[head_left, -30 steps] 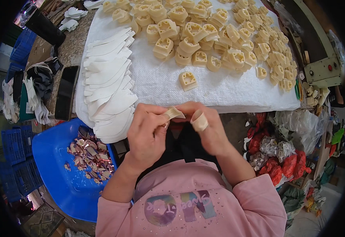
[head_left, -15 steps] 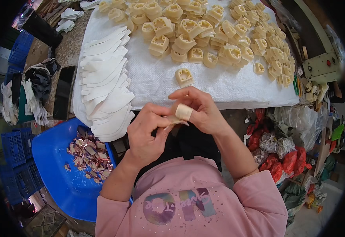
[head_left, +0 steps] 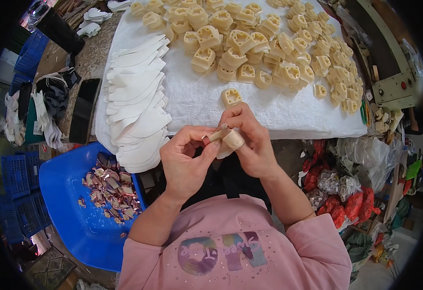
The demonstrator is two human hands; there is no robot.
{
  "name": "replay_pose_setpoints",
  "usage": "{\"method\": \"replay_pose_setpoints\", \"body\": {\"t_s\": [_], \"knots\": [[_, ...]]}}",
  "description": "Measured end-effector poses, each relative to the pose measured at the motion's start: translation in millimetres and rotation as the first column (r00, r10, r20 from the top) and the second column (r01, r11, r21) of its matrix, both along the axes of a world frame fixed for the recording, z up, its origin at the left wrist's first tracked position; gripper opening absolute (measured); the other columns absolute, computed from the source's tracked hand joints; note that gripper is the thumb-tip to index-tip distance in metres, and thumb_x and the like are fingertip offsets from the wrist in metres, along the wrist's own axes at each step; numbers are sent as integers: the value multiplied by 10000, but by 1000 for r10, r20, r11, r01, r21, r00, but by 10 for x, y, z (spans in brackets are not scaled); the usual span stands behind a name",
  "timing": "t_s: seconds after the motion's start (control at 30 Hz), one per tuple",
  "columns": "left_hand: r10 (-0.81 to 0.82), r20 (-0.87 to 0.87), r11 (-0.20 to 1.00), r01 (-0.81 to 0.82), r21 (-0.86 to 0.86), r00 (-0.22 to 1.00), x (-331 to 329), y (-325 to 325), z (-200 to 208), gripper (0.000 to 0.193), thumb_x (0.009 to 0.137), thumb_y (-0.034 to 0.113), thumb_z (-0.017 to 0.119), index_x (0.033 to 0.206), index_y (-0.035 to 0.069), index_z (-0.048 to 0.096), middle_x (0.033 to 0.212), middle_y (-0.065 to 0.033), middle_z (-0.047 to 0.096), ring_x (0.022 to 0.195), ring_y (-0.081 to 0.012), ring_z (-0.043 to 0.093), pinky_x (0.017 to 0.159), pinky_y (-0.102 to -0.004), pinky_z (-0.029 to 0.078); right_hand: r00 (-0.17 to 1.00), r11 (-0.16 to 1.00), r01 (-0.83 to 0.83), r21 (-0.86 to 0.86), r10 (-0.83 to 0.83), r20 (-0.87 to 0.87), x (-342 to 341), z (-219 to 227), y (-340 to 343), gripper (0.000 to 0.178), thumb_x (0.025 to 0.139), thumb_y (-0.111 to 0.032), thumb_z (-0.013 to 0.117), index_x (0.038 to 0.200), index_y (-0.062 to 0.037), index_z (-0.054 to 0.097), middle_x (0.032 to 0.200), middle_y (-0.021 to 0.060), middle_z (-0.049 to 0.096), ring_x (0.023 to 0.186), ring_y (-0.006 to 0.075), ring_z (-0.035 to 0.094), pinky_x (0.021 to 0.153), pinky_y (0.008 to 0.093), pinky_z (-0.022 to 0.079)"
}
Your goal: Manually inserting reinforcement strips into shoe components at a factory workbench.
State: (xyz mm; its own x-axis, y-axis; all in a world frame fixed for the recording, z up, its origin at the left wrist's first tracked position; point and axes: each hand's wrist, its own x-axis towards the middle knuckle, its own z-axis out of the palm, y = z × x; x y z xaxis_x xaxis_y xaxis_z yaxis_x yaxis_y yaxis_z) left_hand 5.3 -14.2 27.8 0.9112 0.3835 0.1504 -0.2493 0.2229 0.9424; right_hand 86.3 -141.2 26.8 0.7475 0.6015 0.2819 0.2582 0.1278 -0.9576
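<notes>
My left hand [head_left: 183,157] is closed, pinching a small piece with a reddish edge [head_left: 206,140] between thumb and fingers. My right hand [head_left: 254,145] meets it from the other side, fingertips pressed onto the same beige work. A smooth beige band [head_left: 233,139] lies at the right thumb; whether it is tape wrapped round the thumb, I cannot tell. A pale flap hangs under the fingers. Just beyond my hands, one cream hollow block [head_left: 230,97] stands alone on the white woven sheet [head_left: 192,108]. The fingers hide much of the held piece.
Many similar cream blocks [head_left: 240,41] are heaped at the back of the table. Overlapping white curved cutouts [head_left: 136,104] line its left side. A blue tub [head_left: 71,217] at lower left holds shiny reddish-beige pieces [head_left: 112,188]. Red plastic bags [head_left: 354,203] lie at right.
My right fingers, stretched out and lifted before, have curled down onto the piece. The left hand has turned, so the reddish edge now shows. The whole view has shifted slightly.
</notes>
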Motion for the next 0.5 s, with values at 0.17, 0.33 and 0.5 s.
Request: {"method": "replay_pose_setpoints", "body": {"t_s": [0.17,0.33,0.5], "knots": [[6,-54,992,0,124,999,-19,9,55,103,791,-15,665,879,-11,611,951,-123,624,827,-142,582,721,-260,483,996,999,-26,-23,28,90,48,95,-10,106,772,-35,593,857,-62,537,903,67,516,877,232,454,805,332,355],[166,59,731,-163,663,984,-30,91,215,102,735,5,695,821,35,649,958,-91,578,826,-199,522,655,-282,432,984,999,-35,36,28,174,30,45,-64,103,789,-84,621,798,-84,519,877,40,519,862,213,442,817,342,329],[-9,380,657,-281,700,925,-1,196,107,163,693,-34,714,819,55,661,1007,-71,494,838,-172,443,695,-277,384,840,963,-257,76,262,-475,146,245,-110,386,774,-77,683,1123,-10,534,1048,58,581,976,159,564,812,315,480]]}}
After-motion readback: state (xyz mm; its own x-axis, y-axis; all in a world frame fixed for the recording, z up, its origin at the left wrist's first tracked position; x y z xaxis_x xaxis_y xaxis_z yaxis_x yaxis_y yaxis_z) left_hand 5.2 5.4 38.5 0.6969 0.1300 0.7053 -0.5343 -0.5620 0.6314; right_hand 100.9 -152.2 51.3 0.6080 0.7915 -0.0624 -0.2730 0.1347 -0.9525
